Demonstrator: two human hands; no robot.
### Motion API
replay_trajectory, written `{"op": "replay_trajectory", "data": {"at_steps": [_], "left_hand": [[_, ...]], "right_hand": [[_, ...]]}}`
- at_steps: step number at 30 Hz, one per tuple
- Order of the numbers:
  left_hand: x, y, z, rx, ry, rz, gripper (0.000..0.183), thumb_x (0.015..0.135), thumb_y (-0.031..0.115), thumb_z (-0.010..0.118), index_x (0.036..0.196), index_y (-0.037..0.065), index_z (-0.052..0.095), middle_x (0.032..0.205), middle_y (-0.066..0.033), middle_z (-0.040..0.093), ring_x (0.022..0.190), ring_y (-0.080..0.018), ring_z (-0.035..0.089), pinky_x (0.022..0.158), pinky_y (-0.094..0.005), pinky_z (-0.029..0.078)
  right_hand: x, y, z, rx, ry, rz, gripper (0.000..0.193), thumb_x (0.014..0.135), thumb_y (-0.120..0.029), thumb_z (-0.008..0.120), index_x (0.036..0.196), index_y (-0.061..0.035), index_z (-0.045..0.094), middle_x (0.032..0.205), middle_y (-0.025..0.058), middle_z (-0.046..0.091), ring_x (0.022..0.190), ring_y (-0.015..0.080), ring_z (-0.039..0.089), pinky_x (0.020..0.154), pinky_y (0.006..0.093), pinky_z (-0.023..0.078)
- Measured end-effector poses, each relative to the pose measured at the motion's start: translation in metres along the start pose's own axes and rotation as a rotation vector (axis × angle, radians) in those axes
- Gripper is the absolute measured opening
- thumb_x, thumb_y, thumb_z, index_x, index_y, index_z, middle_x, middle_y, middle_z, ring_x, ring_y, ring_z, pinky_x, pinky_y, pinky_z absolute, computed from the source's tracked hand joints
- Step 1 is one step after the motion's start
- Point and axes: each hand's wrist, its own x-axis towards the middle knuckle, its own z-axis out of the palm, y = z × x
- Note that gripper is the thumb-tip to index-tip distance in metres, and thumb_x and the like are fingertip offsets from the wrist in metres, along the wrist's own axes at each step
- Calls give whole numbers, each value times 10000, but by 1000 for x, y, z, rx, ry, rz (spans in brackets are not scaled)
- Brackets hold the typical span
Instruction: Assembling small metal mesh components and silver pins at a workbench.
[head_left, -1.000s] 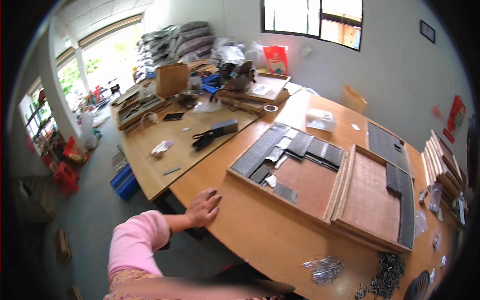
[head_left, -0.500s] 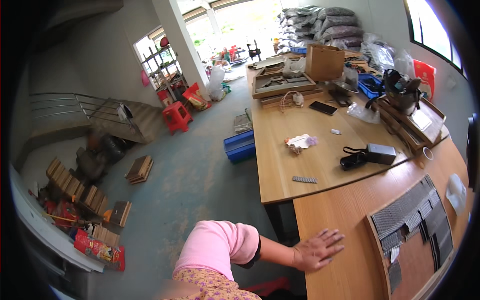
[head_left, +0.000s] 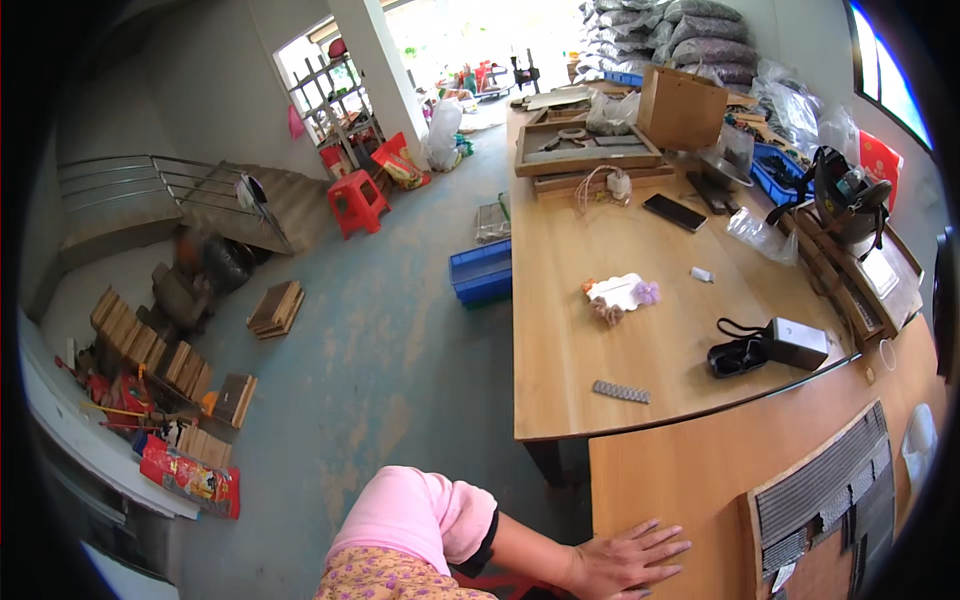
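Note:
My left hand [head_left: 625, 562] lies palm down on the near wooden table [head_left: 665, 480], fingers spread and nothing in them. The left arm, in a pink sleeve [head_left: 415, 515], reaches in from the lower edge. To the right of the hand, and apart from it, is a shallow wooden tray [head_left: 750, 535]. Rows of dark grey ribbed strips [head_left: 815, 500] fill part of it, and its brown base shows below them. The picture's lower edge cuts off the tray. My right hand is out of sight.
On the adjoining table sit a silver box [head_left: 797, 343], a black pouch [head_left: 737, 357], a phone [head_left: 675, 212], a small grey strip [head_left: 621, 391] and a white decorated card [head_left: 620, 291]. Blue crates [head_left: 481, 272] and a red stool [head_left: 357, 203] stand on the floor, left of the tables.
The view has shifted, so the tables and tray appear lower in the picture. My left hand stays flat on the table with its fingers spread.

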Motion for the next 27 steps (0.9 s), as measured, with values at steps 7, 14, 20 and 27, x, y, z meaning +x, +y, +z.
{"op": "replay_trajectory", "data": {"at_steps": [7,14,20,27], "left_hand": [[-11,-6,28,-116,-29,-44,544,825,295,588,1284,14,508,1435,-229,347,1384,-402,255,1130,-545,187],[-11,2,26,-42,-28,-27,502,845,296,574,1269,30,529,1414,-213,383,1357,-385,306,1111,-519,233],[-7,7,16,95,53,29,432,813,277,611,1178,46,594,1319,-185,493,1271,-359,413,1050,-477,320],[46,29,1,3,-36,-143,320,799,255,658,1048,53,642,1119,-136,603,1047,-295,576,880,-449,460]], "right_hand": [[-28,3,8,-57,-85,36,649,930,-494,506,1210,90,525,1095,212,584,897,263,583,796,390,466],[-61,3,-20,-25,-66,21,613,940,-472,500,1197,83,537,1068,186,595,867,255,584,764,375,472],[-82,-10,-123,23,281,-43,584,949,-453,495,1187,78,547,1045,164,604,841,248,585,735,363,477],[-92,-21,-236,76,737,-95,550,959,-431,489,1174,71,559,1018,139,615,812,240,586,702,348,483]]}}
